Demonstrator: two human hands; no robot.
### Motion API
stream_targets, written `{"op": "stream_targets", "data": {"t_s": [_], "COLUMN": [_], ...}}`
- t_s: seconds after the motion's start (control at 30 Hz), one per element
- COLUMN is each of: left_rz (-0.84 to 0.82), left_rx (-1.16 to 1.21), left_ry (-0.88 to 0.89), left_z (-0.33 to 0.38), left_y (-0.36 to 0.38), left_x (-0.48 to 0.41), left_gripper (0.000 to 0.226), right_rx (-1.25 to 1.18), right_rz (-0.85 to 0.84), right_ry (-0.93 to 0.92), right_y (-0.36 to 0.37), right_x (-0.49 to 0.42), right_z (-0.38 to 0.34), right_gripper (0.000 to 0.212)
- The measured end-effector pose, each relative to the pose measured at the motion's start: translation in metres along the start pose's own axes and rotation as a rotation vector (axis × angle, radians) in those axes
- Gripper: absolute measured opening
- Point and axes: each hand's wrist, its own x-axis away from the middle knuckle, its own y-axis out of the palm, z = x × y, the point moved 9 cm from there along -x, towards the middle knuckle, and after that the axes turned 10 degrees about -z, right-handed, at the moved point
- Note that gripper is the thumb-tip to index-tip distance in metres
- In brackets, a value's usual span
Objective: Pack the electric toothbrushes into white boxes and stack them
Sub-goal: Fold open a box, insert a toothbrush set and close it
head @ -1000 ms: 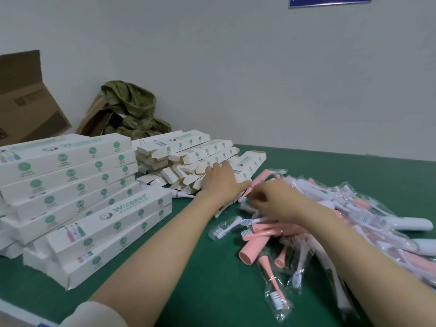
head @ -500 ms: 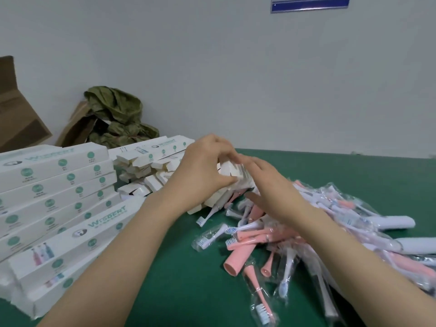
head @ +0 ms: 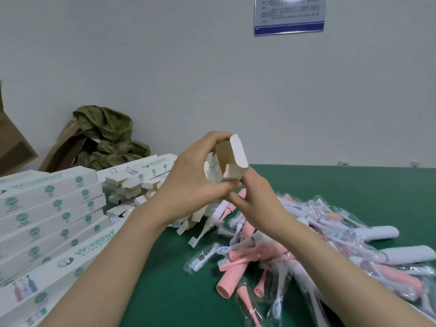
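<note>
You are holding one white box (head: 232,159) up above the green worktop (head: 160,284), in front of you and clear of everything lying on it. Your left hand (head: 188,185) is gripping the box, with the fingers (head: 217,138) curling over its top and the thumb pressing underneath. The box's open end is facing you with its flaps standing out. Something pale is showing inside, but the view is too blurred to confirm what it is.

Your right hand (head: 258,199) is sitting just below the box with its fingers loose and spread, and the index finger (head: 247,178) is touching the lower flap.

The toothbrushes (head: 238,256), pink and white and many in clear wrappers, are lying in a heap on the worktop to your right. Filled boxes (head: 52,208) are sitting stacked at your left. Empty boxes (head: 132,185) are lying piled behind your left wrist.

A brown carton (head: 14,147) and a green cloth (head: 106,128) are standing against the wall, and a notice (head: 290,15) is hanging above.
</note>
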Motion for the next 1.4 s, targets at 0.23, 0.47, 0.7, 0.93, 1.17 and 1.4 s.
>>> {"op": "stream_targets", "data": {"t_s": [0.23,0.47,0.7,0.93,1.17,1.4], "left_rz": [0.381,0.441,0.465,0.475,0.518,0.578], "left_rx": [0.032,-0.058,-0.008,-0.091,-0.103,-0.108], "left_ry": [0.005,-0.092,-0.170,-0.166,-0.223,-0.156], "left_z": [-0.007,-0.009,-0.033,-0.030,-0.028,-0.021], "left_y": [-0.018,-0.002,0.005,0.008,0.004,-0.003], "left_x": [0.012,0.016,0.026,0.030,0.037,0.041], "left_gripper": [0.056,0.051,0.051,0.063,0.054,0.045], "right_rx": [-0.264,-0.402,-0.254,-0.138,-0.040,0.105], "right_rz": [0.093,0.181,0.175,0.217,0.251,0.118], "right_ry": [0.049,-0.014,-0.005,-0.083,-0.155,-0.107], "right_y": [-0.032,-0.035,-0.025,-0.013,-0.004,0.014], "right_x": [-0.006,-0.003,-0.001,0.006,0.011,0.011], "right_z": [-0.015,-0.036,-0.036,-0.037,-0.043,-0.046], "right_gripper": [0.060,0.034,0.039,0.042,0.041,0.049]}}
